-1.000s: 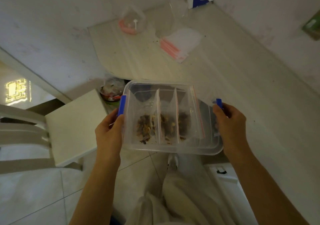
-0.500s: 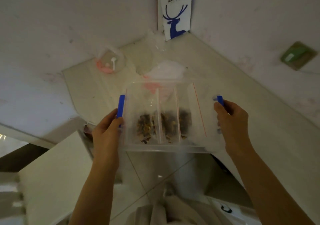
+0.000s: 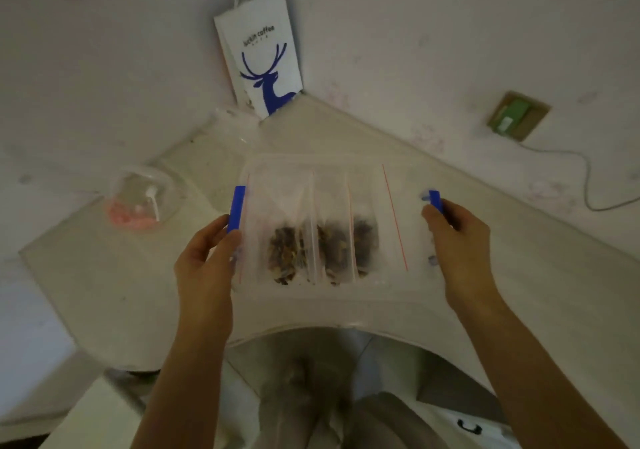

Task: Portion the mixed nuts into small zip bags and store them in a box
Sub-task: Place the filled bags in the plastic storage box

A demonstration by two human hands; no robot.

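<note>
My left hand (image 3: 207, 261) and right hand (image 3: 457, 237), well apart, grip opposite ends of a clear plastic box (image 3: 412, 213), each by a blue clip (image 3: 237, 213). The box is over the near part of the pale table (image 3: 519, 258); I cannot tell whether it rests there. Inside stand three zip bags of mixed nuts (image 3: 287, 251). A white paper bag with a blue deer (image 3: 265, 57) leans in the far corner.

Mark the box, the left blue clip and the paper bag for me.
box (image 3: 332, 299), head view, bare near wall.
left blue clip (image 3: 237, 213), head view, middle of the clip.
paper bag (image 3: 265, 38), head view, white front above the deer.
</note>
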